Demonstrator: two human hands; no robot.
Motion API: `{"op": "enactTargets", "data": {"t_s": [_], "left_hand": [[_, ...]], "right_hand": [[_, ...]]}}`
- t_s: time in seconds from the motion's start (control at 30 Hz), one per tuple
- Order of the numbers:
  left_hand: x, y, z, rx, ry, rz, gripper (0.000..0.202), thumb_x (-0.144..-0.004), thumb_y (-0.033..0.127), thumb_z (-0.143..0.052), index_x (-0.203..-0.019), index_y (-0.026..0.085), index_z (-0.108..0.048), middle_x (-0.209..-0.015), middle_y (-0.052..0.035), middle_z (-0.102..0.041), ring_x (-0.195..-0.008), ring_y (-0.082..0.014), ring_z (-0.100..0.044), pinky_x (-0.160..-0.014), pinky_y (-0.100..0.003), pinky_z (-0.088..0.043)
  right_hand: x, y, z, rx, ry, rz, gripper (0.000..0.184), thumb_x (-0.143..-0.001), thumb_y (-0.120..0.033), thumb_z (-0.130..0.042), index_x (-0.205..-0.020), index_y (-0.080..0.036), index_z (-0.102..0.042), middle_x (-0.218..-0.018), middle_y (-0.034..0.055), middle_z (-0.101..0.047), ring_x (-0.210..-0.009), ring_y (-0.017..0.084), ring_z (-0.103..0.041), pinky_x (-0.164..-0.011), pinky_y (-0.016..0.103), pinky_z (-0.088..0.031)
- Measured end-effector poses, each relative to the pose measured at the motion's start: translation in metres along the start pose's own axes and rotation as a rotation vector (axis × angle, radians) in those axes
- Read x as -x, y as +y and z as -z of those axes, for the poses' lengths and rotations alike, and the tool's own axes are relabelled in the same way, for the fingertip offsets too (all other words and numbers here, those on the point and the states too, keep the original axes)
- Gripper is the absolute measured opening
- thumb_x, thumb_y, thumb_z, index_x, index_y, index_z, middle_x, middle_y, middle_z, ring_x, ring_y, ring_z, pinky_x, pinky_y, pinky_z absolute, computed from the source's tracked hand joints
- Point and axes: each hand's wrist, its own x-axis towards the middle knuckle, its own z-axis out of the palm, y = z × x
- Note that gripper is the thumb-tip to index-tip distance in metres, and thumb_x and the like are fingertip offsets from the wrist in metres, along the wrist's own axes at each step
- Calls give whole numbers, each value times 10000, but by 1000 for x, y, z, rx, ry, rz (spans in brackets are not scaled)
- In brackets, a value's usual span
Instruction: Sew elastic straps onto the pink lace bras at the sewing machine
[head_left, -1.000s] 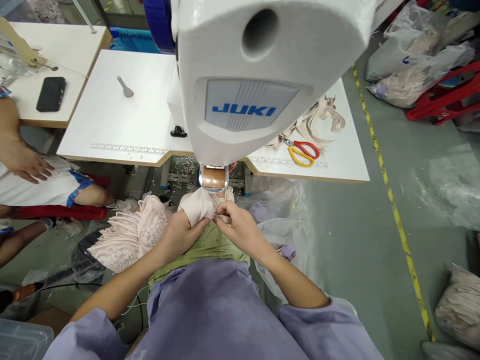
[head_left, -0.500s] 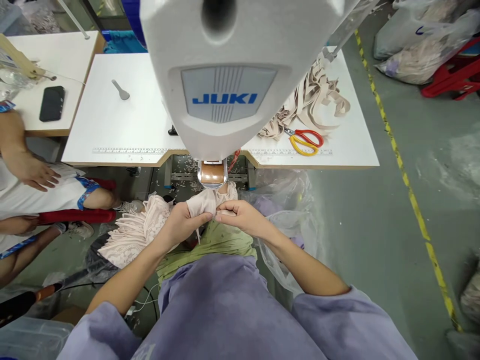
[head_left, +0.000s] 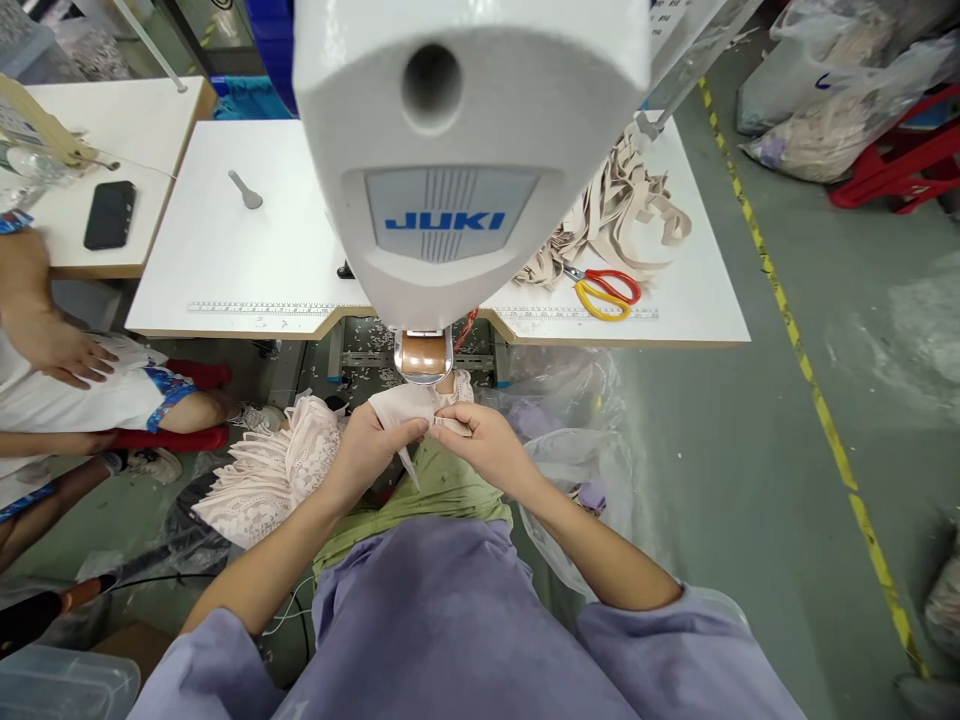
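Pinched between the thumb and fingers of my left hand (head_left: 369, 445) is a pale pink piece of fabric (head_left: 403, 403), its pointed end hanging below. My right hand (head_left: 487, 448) grips the same fabric close by, and both thumbs nearly meet. Lace trim (head_left: 463, 386) shows just beyond the right fingers. Directly above the hands sits the sewing machine head (head_left: 450, 215), with its rounded metal-rimmed end (head_left: 424, 355). A stack of pale pink lace pieces (head_left: 281, 455) lies to the left of my left forearm.
On the white table (head_left: 247, 260) are scissors (head_left: 607, 292), a heap of beige fabric strips (head_left: 619, 215) and a small grey tool (head_left: 246, 190). A seated person's hand (head_left: 64, 350) is at left, near a phone (head_left: 110, 215). Plastic bags (head_left: 592, 450) lie on the floor at right.
The fabric has shifted slightly in my hands, and its pointed end now hangs longer and further right. The camera view has tilted a little, so the table appears lower.
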Motion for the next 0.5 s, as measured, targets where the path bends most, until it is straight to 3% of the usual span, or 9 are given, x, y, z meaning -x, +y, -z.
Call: {"op": "enactTargets", "data": {"t_s": [0.1,0.2,0.27,0.33,0.4,0.5], "left_hand": [[4,5,2,-57,-13,-25,289,-811,408,-722,-917,141,-699,-846,-44,-719,-786,-194,-646,-738,-292,-518],[10,0,11,-92,-24,-72,386,-820,480,-701,-1037,162,-683,-1032,-69,-725,-946,-230,-658,-838,-321,-524],[15,-11,14,30,31,-94,511,-828,601,-638,-1132,191,-629,-1065,-86,-713,-964,-238,-664,-832,-340,-533],[20,-22,11,242,34,-105,729,-830,777,-462,-1317,236,-486,-1062,-106,-707,-927,-244,-683,-802,-380,-545],[25,-28,2,382,-46,-130,946,-787,903,-224,-1498,278,-226,-1122,-137,-693,-931,-263,-700,-804,-433,-548],[29,-24,-5,326,-79,-249,1051,-728,937,-22,-1565,307,63,-1334,-179,-599,-1072,-301,-675,-862,-489,-531]], "right_hand": [[-1,-4,5,61,1,59,197,-812,-361,-609,-813,-183,-695,-748,12,-637,-691,153,-527,-633,267,-368],[-5,-14,17,-142,-115,-17,218,-747,-381,-653,-828,-184,-703,-717,-8,-624,-621,129,-495,-600,258,-368],[-9,-24,26,-323,-164,-57,235,-686,-380,-697,-812,-182,-703,-744,0,-650,-662,138,-544,-643,265,-413],[-14,-38,34,-434,-210,-76,226,-644,-349,-724,-789,-178,-699,-764,12,-671,-699,149,-582,-683,274,-444],[-18,-53,41,-459,-326,-95,216,-646,-327,-726,-798,-176,-698,-745,15,-672,-682,152,-591,-673,278,-459],[-28,-76,52,-306,-544,-38,202,-714,-326,-699,-849,-177,-708,-691,-7,-628,-589,121,-524,-571,243,-411]]}}
